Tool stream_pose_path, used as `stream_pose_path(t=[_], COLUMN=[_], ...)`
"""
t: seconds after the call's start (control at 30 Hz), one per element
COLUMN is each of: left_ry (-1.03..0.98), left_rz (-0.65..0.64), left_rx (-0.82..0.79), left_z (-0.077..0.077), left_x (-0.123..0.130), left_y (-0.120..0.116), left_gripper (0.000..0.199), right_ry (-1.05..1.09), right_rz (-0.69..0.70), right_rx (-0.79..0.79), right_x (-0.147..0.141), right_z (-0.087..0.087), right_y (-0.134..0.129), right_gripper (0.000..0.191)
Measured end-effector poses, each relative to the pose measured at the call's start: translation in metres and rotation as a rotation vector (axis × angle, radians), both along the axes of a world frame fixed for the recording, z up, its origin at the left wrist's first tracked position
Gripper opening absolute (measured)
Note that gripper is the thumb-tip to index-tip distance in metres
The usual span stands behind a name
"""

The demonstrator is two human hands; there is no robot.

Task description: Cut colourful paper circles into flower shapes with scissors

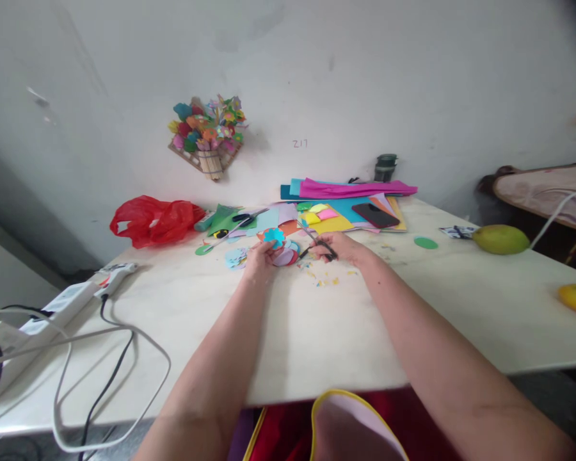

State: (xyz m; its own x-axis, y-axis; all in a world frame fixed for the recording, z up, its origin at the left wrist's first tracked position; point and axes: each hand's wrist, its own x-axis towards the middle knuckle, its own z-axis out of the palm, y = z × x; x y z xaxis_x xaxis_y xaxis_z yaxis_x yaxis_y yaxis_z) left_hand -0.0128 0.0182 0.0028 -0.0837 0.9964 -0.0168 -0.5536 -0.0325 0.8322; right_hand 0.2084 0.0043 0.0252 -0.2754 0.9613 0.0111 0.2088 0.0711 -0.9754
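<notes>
My left hand pinches a blue flower-shaped paper piece near the middle of the table. To its right, my right hand is closed round the handles of black-handled scissors, whose blades point up and left towards the blue piece without clearly touching it. Cut paper rounds in lilac and red lie between the hands. Pale blue cut pieces sit left of my left hand. Small yellow and blue scraps are scattered below the scissors.
Behind the hands are coloured sheets, a phone and a second pair of scissors. A red plastic bag lies left. At right are a green disc and a mango. A power strip with cables occupies the left edge.
</notes>
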Motion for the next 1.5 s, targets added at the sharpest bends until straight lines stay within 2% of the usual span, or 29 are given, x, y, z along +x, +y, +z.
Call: stream_pose_path(t=[0.2, 0.43, 0.57, 0.7, 1.1, 1.3, 1.5], left_ry=[0.025, 0.116, 0.151, 0.148, 0.160, 0.174, 0.168], left_rz=[-0.052, -0.152, -0.224, -0.233, -0.229, -0.209, -0.243], left_rx=[0.025, 0.079, 0.077, 0.071, 0.054, 0.034, 0.049], left_z=[-0.007, -0.010, -0.009, -0.009, -0.013, -0.010, -0.008], left_x=[0.002, 0.008, 0.014, 0.016, 0.015, 0.017, 0.018], left_y=[0.002, -0.002, -0.007, -0.007, -0.004, -0.006, -0.007], left_gripper=[0.012, 0.016, 0.018, 0.020, 0.019, 0.018, 0.020], right_ry=[0.283, 0.383, 0.397, 0.414, 0.387, 0.385, 0.348], right_rz=[-0.176, -0.231, -0.297, -0.333, -0.310, -0.333, -0.347], right_rx=[-0.015, -0.004, 0.005, 0.026, 0.109, 0.120, 0.164], right_x=[-0.029, -0.048, -0.053, -0.054, -0.054, -0.054, -0.053], right_z=[-0.003, 0.001, 0.005, 0.007, 0.003, -0.001, -0.004], right_y=[-0.001, -0.008, -0.010, -0.009, -0.005, -0.001, 0.003], right_gripper=[0.042, 0.044, 0.040, 0.038, 0.039, 0.039, 0.039])
